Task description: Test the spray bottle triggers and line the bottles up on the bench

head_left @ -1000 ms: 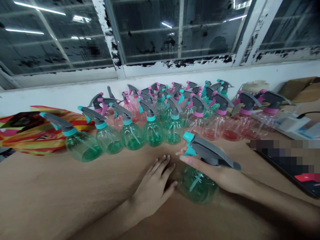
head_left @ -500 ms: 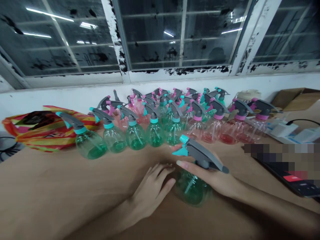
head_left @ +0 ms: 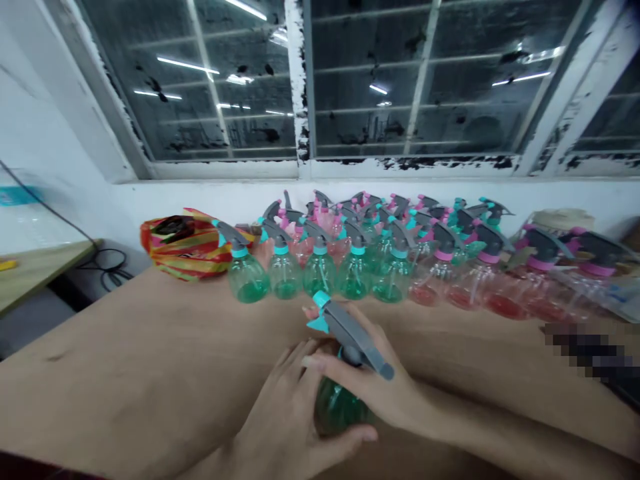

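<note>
A green spray bottle (head_left: pixel 333 407) with a grey and turquoise trigger head (head_left: pixel 353 333) stands on the wooden table (head_left: pixel 165 360), close in front of me. Around its neck, just under the head, my right hand (head_left: pixel 385 380) is wrapped. My left hand (head_left: pixel 285 410) cups the bottle's body from the left, its thumb reaching across the near side. Both hands hide part of the bottle. Behind it stands a row of similar bottles: green ones with turquoise collars (head_left: pixel 320 272) to the left, pink ones with pink collars (head_left: pixel 467 293) to the right.
More spray bottles crowd behind the row, along the wall under the window (head_left: pixel 415 87). A striped red and yellow bag (head_left: pixel 195 257) lies at the back left. A dark phone (head_left: pixel 620 380), partly pixelated, is at the right. Another table (head_left: pixel 45 267) with a cable is far left.
My view has turned left. My left hand, earlier beside the bottle with its fingers apart, has come against its body. My right hand keeps its hold at the neck.
</note>
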### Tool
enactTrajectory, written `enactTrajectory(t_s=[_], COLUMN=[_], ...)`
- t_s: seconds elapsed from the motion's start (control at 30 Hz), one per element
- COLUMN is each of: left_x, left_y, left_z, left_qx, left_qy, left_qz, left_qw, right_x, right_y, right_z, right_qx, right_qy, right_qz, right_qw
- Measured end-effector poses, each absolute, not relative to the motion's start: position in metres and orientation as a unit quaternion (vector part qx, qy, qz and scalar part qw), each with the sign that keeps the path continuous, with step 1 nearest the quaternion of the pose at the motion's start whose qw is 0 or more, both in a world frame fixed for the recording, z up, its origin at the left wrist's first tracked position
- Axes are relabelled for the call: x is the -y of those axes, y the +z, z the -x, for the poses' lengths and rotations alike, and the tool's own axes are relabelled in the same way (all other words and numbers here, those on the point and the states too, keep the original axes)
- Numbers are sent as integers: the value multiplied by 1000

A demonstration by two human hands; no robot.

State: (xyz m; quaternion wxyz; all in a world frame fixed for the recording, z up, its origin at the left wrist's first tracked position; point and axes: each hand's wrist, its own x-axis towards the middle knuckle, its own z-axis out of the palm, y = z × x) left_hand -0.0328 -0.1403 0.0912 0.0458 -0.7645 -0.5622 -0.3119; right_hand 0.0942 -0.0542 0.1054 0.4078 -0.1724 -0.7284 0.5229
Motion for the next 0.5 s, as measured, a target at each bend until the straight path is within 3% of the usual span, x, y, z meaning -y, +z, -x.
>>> enactTrajectory(t_s=[0.33,0.5], left_x=[177,178], left_y=[104,108], left_z=[102,158], left_qx=[662,686], left_qy=[-289,-305], left_qz=[689,660], left_qw=[-60,-31], right_x=[57,29], right_y=[118,121], right_z=[-31,-11], right_qx=[804,833], right_qy=[515,497], right_qz=[72,82], right_qw=[287,230])
